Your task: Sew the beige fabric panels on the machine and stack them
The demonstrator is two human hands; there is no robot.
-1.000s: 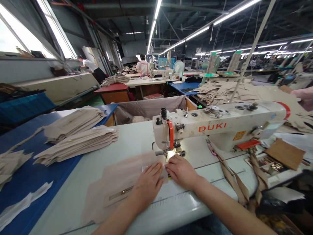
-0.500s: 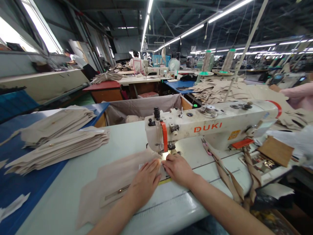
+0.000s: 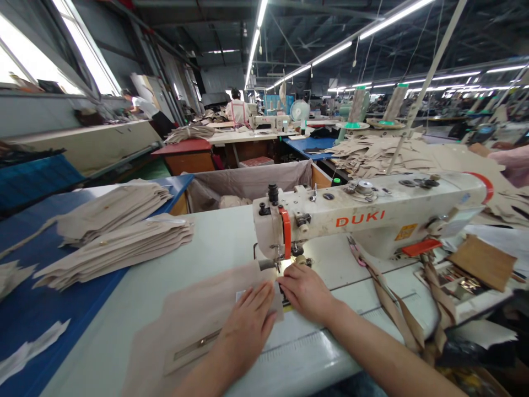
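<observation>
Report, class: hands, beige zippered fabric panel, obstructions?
Left hand on panel, right hand at its edge. Panel flat by white sewing machine. Left hand partly hiding zipper.

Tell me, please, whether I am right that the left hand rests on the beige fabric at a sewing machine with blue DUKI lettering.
Not quite: in the head view, the DUKI lettering on the sewing machine is orange-red, not blue. The left hand does rest on the beige fabric.

A matt, smooth cloth panel (image 3: pixel 190 311) with a shiny metal zipper pull (image 3: pixel 201 342) lies under the left hand (image 3: pixel 248 325) on a glossy, smooth tabletop (image 3: pixel 219 242), while beyond the right hand (image 3: pixel 308 293) the sewing machine casing (image 3: pixel 320 212) looks semi-glossy and smudged.
</observation>
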